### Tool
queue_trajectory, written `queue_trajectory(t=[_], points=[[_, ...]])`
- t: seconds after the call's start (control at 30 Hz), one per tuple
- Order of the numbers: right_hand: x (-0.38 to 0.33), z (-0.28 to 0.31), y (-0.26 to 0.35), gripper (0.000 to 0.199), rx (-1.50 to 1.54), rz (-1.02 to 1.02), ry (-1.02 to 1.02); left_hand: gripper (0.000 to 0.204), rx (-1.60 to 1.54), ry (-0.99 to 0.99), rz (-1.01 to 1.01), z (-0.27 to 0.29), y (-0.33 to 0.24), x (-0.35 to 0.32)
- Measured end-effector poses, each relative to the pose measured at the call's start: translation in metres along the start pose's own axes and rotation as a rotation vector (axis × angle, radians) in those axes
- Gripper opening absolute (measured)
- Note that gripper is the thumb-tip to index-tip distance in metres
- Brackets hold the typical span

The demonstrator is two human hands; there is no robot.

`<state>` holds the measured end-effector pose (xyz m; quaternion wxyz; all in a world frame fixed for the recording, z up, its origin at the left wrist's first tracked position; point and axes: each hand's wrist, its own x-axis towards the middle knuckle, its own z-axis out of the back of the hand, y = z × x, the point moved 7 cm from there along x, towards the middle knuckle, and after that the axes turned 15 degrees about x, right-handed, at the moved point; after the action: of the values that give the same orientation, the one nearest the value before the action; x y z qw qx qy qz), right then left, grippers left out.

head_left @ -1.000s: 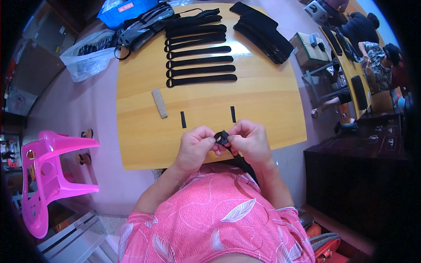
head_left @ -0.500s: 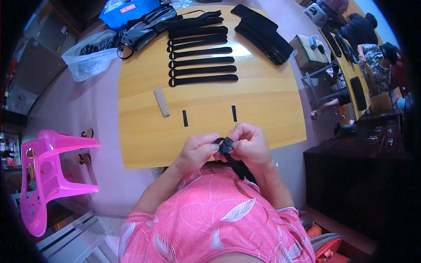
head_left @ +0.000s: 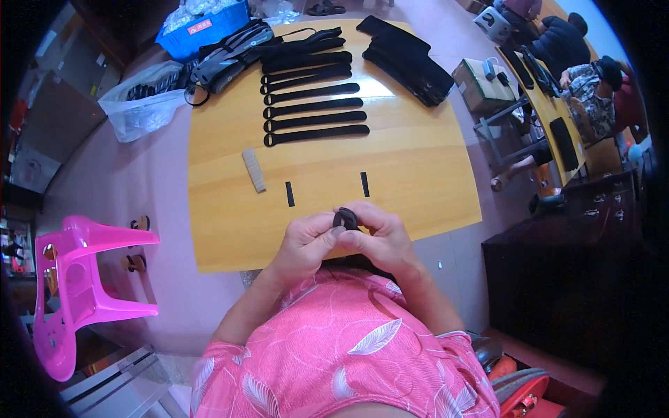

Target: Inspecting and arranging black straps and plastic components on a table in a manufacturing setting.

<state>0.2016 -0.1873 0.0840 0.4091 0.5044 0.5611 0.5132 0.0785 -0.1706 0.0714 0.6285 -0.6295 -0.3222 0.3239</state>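
Observation:
Just over the near table edge, my left hand (head_left: 308, 242) and my right hand (head_left: 380, 237) meet, both closed on the looped end of a black strap (head_left: 345, 218). My thumbs press against it from the near side, and the rest of the strap is mostly hidden by the hands. Beyond them on the table lie two short black strips (head_left: 290, 194), set apart from each other. To their left is a beige ribbed strip (head_left: 254, 170). Farther back, several black straps (head_left: 317, 135) lie in a row, with ring ends toward the left.
A stack of black fabric pieces (head_left: 408, 63) fills the table's far right. Grey-and-black bundled straps (head_left: 233, 56) lie at the far left, near a clear plastic bag (head_left: 139, 104) and a blue basket (head_left: 205, 31). A pink stool (head_left: 87, 279) stands left. People work at another table (head_left: 557, 118).
Both hands have turned the strap end, and its rounded loop now faces up between my thumbs. The dark length hanging below the right hand no longer shows. The view has shifted slightly.

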Motion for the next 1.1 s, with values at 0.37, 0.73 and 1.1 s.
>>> queue_trajectory(t=[0.37,0.73,1.1], points=[[0.005,0.045,-0.017,0.017,0.607,0.042,-0.534,0.012,0.321,-0.237,-0.220,-0.009,-0.019,-0.013],[-0.083,0.302,0.057,0.036,0.857,0.507,-1.304,0.012,0.260,-0.081,-0.190,0.001,-0.027,-0.033],[-0.105,0.300,0.102,0.016,0.384,0.579,-1.076,0.014,0.448,-0.364,-0.027,0.077,-0.020,-0.032]])
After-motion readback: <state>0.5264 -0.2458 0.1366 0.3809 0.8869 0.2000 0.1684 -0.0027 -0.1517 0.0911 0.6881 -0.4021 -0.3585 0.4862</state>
